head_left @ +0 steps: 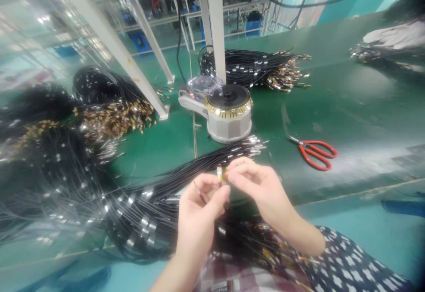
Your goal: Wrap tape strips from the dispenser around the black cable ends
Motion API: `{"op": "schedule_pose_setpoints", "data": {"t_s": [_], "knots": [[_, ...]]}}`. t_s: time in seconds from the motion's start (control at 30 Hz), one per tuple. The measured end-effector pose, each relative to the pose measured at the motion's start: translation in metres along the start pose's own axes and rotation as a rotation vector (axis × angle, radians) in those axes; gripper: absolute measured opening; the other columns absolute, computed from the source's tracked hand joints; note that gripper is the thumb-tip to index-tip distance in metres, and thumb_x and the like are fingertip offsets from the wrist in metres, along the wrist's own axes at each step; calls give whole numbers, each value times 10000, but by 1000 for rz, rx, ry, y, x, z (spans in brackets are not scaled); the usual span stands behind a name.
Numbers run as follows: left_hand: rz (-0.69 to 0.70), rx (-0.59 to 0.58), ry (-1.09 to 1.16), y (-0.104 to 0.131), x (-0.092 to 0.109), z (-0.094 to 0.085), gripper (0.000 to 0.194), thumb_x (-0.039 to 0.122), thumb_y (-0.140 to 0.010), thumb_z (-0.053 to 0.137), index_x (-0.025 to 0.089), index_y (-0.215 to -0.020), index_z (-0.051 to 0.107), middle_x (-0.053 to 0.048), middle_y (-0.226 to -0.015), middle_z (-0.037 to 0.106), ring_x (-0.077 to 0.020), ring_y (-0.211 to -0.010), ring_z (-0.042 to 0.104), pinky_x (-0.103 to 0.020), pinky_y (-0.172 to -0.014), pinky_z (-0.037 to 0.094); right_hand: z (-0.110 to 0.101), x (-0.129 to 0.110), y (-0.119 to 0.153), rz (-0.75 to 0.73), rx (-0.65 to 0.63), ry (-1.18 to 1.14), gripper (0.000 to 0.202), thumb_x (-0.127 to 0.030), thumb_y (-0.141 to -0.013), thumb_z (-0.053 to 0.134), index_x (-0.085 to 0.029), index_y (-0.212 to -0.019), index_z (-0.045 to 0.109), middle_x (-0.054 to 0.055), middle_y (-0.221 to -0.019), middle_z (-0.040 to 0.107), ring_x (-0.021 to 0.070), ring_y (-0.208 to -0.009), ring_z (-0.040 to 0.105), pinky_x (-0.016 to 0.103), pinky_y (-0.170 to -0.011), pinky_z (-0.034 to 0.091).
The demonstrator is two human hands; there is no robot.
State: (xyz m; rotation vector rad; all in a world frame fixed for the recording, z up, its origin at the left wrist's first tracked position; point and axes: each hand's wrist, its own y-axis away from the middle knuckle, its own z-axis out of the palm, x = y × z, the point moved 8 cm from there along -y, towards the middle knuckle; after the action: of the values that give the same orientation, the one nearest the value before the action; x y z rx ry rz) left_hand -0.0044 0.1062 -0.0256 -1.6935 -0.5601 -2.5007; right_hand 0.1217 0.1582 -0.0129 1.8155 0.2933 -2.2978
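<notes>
My left hand (204, 199) is closed around the end of a thin black cable, its fingertips just below a small whitish connector end (219, 173). Against that end, my right hand (254, 179) pinches a small piece of amber tape (226, 173) between thumb and forefinger. The two hands nearly meet at the tips. Just beyond them lies a bundle of black cables (212, 159) with silvery ends pointing right. Behind it stands a round white tape dispenser (229, 126) with a black top and short yellow strips around its rim.
Red-handled scissors (315, 153) lie on the green table (332, 106) to the right. More black cable bundles are heaped at the left (113, 114) and behind the dispenser (252, 68). White metal posts (217, 26) rise from the table. Further cables cross my lap.
</notes>
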Motion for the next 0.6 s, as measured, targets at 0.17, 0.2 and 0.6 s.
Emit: {"op": "schedule_pose_setpoints", "data": {"t_s": [0.17,0.2,0.6], "knots": [[-68,-25,55,-1,-5,0,231,250,-688,825,136,-701,625,18,-546,601,5,-384,298,-153,-402,195,1,-1,1,-15,-1,-5,114,-211,-774,727,-213,-661,715,14,-837,639,160,-840,597,327,-843,454],[-70,-35,61,-1,-5,1,223,247,-696,819,132,-695,628,10,-551,608,5,-382,301,-156,-403,189,2,-2,1,-19,-1,-2,112,-208,-776,725,-212,-664,718,13,-835,639,159,-838,599,327,-841,455],[-46,-114,115,-2,-8,5,160,240,-816,717,125,-716,664,4,-583,592,0,-401,292,-174,-417,160,7,-2,-2,-5,-17,-8,174,-156,-803,682,-200,-635,689,8,-740,633,156,-797,602,329,-835,474]]}}
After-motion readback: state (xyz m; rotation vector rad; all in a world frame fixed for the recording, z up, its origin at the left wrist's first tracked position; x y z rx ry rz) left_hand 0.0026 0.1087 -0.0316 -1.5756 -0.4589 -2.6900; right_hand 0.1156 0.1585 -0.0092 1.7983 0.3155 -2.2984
